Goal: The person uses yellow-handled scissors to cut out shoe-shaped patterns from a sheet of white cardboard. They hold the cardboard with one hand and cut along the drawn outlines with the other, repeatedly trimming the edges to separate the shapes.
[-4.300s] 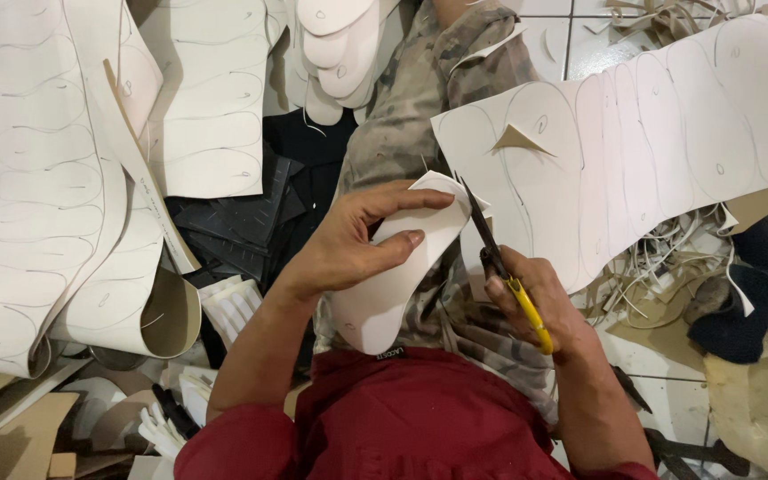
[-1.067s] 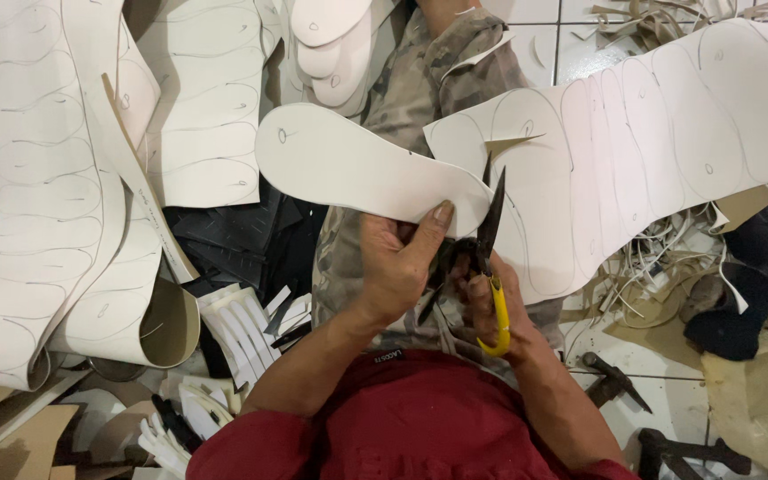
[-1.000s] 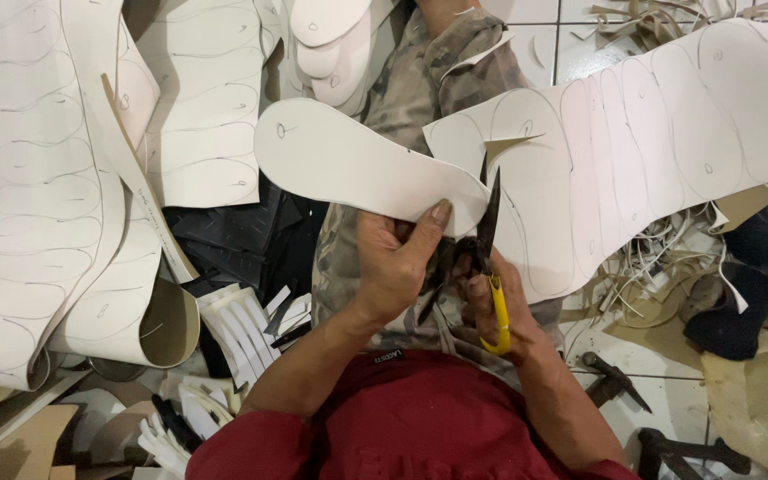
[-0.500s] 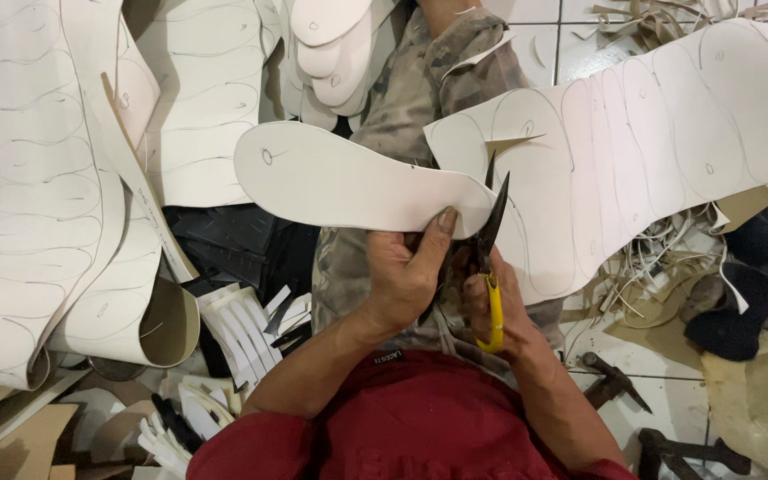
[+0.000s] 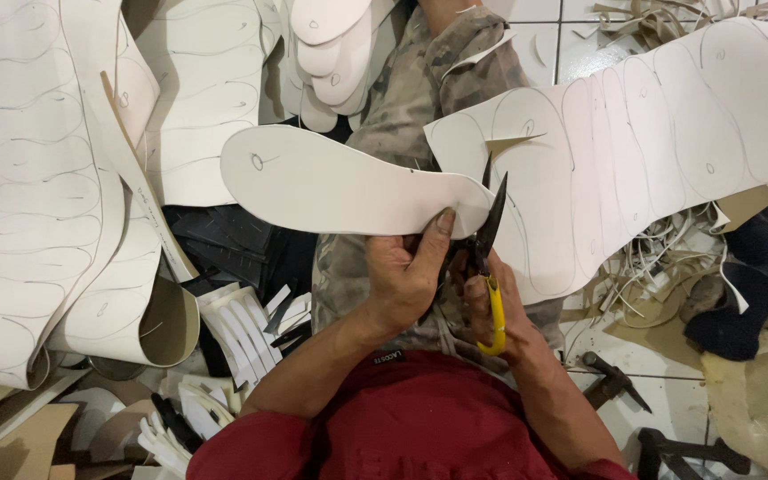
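White floor tiles (image 5: 580, 53) show only in patches under heaps of pale sheet material. At the far left, long marked sheets (image 5: 37, 204) curl over into a loose roll, with a pile of narrow white offcuts (image 5: 242, 324) beside them. Above centre lies a stack of cut sole shapes (image 5: 331, 53).

From the red sleeve, the left forearm rises toward the middle, and the left hand (image 5: 406, 280) is closed in a pinch, thumb pressed on the heel end of a white sole-shaped cutout (image 5: 340, 182) that stretches out to the left, held up over the camouflage-clad lap. Just beside it, the right hand (image 5: 491, 307) is wrapped round the yellow-handled scissors (image 5: 488, 258), whose dark blades point upward, slightly parted, at the cutout's rounded edge. Rightward, a broad sheet with traced sole outlines (image 5: 651, 133) drapes across the knee, above tangled trimmings (image 5: 651, 267).
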